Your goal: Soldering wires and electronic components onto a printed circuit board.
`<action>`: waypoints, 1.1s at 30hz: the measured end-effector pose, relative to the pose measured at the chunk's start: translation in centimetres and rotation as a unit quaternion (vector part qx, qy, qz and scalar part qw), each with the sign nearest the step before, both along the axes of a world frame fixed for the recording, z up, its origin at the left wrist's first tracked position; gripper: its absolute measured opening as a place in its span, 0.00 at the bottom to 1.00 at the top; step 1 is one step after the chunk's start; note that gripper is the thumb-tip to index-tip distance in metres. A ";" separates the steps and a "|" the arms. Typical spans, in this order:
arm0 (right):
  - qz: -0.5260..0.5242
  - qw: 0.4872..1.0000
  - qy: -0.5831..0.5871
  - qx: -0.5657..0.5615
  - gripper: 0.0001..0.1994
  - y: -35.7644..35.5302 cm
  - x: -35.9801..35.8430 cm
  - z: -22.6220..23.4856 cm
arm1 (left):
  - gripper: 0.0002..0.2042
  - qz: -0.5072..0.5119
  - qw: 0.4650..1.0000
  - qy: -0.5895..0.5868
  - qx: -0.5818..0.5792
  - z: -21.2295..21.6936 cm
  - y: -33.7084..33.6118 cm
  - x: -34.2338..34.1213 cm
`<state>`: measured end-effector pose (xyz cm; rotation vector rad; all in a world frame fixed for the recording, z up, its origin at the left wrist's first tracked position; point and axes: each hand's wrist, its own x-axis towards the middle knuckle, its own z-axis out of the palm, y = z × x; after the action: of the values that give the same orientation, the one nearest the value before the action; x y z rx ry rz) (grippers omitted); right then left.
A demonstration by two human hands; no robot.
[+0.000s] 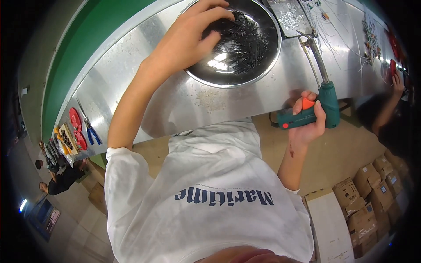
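Observation:
My left hand (186,39) reaches over a round steel bowl (228,85), its thumb and fingers apart and nothing visible between them. Many short, thin black sleeves or wire pieces (250,48) lie heaped in the bowl, just right of those fingertips. At the table's front edge my right hand (316,118) is wrapped around a green soldering gun (328,98) with an orange trigger. The gun's metal barrel and thin feed tube point away from me, the tip beside a dark-rimmed tray (300,36) that holds shiny metal bits.
Loose thin wires (337,33) and a wire bundle (372,41) spread over the steel table (171,103) at right. Blue-handled pliers (93,135) and a red reel-like object (75,120) lie far left. Another person's hand (398,83) is at far right. Cardboard boxes (368,197) are stacked behind on the right.

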<state>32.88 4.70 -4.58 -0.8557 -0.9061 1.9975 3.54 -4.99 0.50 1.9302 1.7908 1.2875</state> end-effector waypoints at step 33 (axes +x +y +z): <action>-0.005 1.000 -0.004 -0.010 0.12 -0.2 -0.5 0.5 | 0.21 0.177 0.964 0.124 -0.153 -1.0 -1.3 1.9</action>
<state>32.33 4.53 -4.04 -0.8785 -0.8864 1.9988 5.41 -6.29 -0.51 1.7115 2.3826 0.8109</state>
